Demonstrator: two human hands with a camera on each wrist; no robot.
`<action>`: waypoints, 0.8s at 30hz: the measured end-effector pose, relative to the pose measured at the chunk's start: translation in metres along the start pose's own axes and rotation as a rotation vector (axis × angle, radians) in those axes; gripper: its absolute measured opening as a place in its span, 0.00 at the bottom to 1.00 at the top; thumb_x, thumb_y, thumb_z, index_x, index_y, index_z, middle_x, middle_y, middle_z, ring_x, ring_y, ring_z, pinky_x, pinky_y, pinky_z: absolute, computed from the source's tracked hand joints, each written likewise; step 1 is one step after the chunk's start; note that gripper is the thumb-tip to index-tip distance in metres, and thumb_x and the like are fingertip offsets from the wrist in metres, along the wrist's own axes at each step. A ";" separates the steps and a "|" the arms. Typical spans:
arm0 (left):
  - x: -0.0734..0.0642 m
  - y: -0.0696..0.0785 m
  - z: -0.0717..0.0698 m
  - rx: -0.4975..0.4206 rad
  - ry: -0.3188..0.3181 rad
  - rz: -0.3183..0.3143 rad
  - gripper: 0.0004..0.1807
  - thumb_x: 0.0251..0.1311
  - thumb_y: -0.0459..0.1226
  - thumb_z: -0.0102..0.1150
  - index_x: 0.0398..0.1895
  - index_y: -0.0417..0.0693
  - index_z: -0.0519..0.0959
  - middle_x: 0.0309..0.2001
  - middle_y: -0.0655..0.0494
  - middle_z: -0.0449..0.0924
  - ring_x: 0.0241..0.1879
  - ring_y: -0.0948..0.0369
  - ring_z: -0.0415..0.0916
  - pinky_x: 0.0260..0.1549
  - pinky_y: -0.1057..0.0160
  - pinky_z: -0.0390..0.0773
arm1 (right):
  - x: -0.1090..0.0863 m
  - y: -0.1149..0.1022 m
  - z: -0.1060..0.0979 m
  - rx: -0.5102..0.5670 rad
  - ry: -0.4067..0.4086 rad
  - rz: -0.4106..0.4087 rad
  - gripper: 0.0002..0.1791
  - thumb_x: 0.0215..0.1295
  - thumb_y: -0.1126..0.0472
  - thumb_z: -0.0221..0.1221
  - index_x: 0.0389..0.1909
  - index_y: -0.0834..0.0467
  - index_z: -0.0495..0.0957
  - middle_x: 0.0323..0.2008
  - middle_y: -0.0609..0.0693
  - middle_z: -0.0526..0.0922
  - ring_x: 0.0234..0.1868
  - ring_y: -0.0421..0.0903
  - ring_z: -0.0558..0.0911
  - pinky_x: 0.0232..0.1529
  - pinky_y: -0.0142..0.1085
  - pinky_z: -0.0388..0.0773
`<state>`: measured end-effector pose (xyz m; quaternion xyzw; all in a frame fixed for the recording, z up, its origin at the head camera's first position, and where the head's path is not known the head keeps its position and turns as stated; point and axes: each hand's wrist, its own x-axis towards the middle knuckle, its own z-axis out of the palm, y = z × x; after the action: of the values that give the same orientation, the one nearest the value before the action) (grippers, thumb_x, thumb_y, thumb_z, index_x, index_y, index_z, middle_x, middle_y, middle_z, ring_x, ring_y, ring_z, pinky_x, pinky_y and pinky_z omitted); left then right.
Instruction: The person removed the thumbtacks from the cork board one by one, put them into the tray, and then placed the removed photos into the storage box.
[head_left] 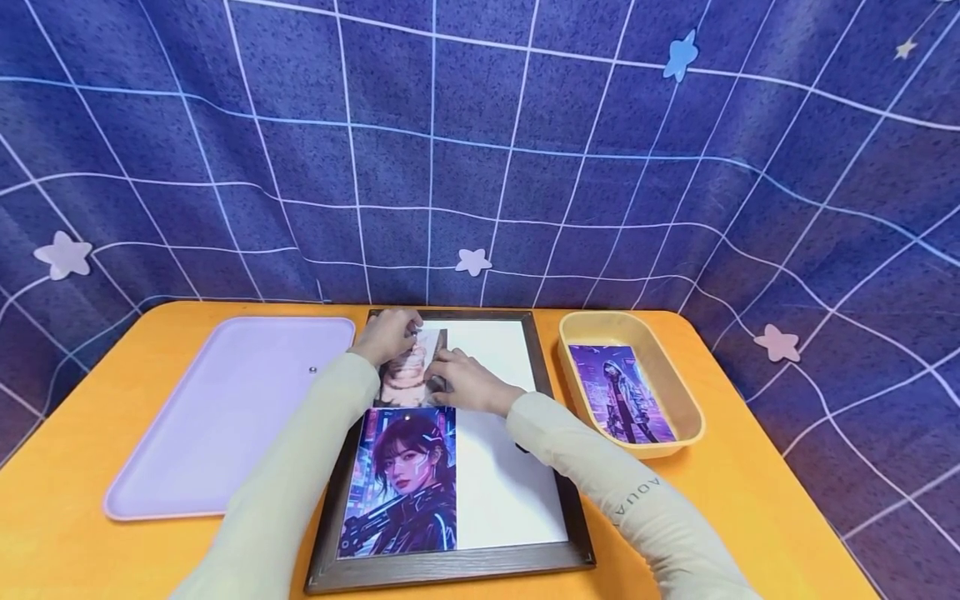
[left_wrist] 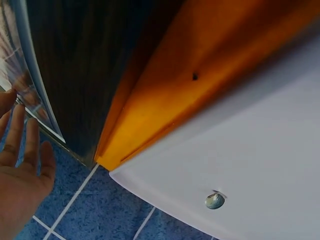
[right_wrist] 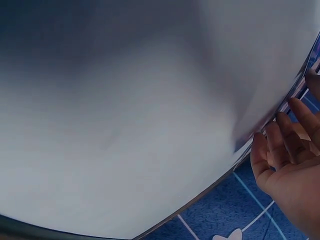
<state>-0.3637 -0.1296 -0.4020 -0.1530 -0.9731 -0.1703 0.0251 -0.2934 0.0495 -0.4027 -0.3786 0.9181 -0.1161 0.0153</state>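
Observation:
Both my hands are over a printed picture card [head_left: 405, 372] at the upper left of a white board [head_left: 498, 367] with a dark wooden frame. My left hand [head_left: 387, 333] is at the card's top left, thumb and index finger pinching a small dark, shiny magnet [head_left: 413, 333]. Along the card's right edge, my right hand [head_left: 468, 382] holds it with curled fingers; that edge stands slightly raised. Directly below lies a second picture card [head_left: 408, 483] of a futuristic figure, with a small silver magnet [head_left: 407, 417] near its top edge. My fingers cover part of the upper card.
Left of the board is a lilac tray [head_left: 247, 400] with one small round silver magnet [head_left: 312, 369] on it. A yellow bin [head_left: 686, 417] on the right contains another picture card [head_left: 621, 396]. Everything stands on an orange table [head_left: 757, 500] before a blue grid-patterned curtain [head_left: 465, 175].

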 end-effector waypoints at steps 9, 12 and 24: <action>0.005 -0.005 0.003 0.029 0.045 0.051 0.11 0.53 0.34 0.59 0.41 0.46 0.78 0.39 0.52 0.81 0.42 0.54 0.76 0.46 0.48 0.69 | 0.003 0.002 0.001 0.008 -0.011 0.012 0.19 0.54 0.51 0.63 0.47 0.53 0.77 0.45 0.46 0.74 0.44 0.44 0.70 0.44 0.37 0.68; 0.005 -0.007 0.003 0.044 0.058 0.070 0.10 0.52 0.34 0.59 0.40 0.47 0.78 0.38 0.53 0.81 0.41 0.54 0.76 0.45 0.48 0.70 | 0.004 0.002 0.001 0.009 -0.015 0.012 0.19 0.54 0.51 0.63 0.46 0.53 0.77 0.44 0.46 0.74 0.43 0.44 0.70 0.44 0.36 0.68; 0.005 -0.006 -0.002 0.081 0.074 0.119 0.10 0.52 0.34 0.60 0.40 0.46 0.79 0.34 0.52 0.80 0.38 0.53 0.76 0.40 0.51 0.72 | 0.004 0.002 -0.001 0.029 -0.022 0.007 0.19 0.54 0.52 0.63 0.46 0.53 0.77 0.45 0.47 0.74 0.43 0.44 0.69 0.45 0.37 0.68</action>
<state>-0.3702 -0.1343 -0.4020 -0.2031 -0.9668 -0.1346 0.0772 -0.2978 0.0481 -0.4023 -0.3766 0.9173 -0.1253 0.0314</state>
